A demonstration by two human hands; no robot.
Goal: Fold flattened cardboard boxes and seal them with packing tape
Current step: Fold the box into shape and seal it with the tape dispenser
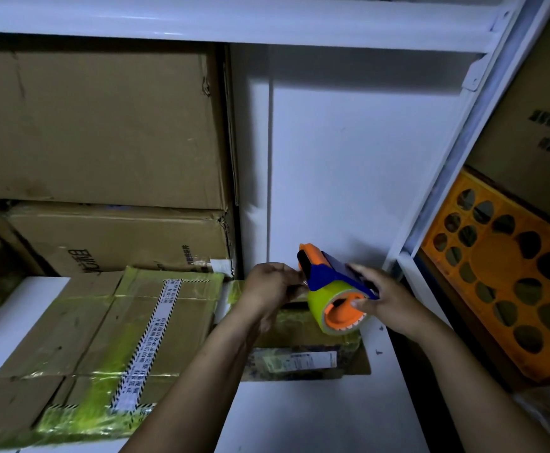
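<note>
Nearest me, my right hand (384, 299) clamped the blue-and-orange plastic tape dispenser (329, 273), its long axis slanting toward upper left, where my left hand (267, 286) pinched the glossy yellow-green tape (319, 300), with the small cardboard box (306, 358) directly beneath at lower centre on the white shelf (299, 416).

Your tape dispenser (327, 273): blue body, orange nose and hub; its tape roll (319, 304) yellow-green. At your left, taped box (80, 325): brown cardboard, yellow-green bands, white label strip (154, 325) with black-white hatched edges. At your right, crate (495, 266) orange, round-hole pattern. Behind, shelf (332, 158) white
</note>
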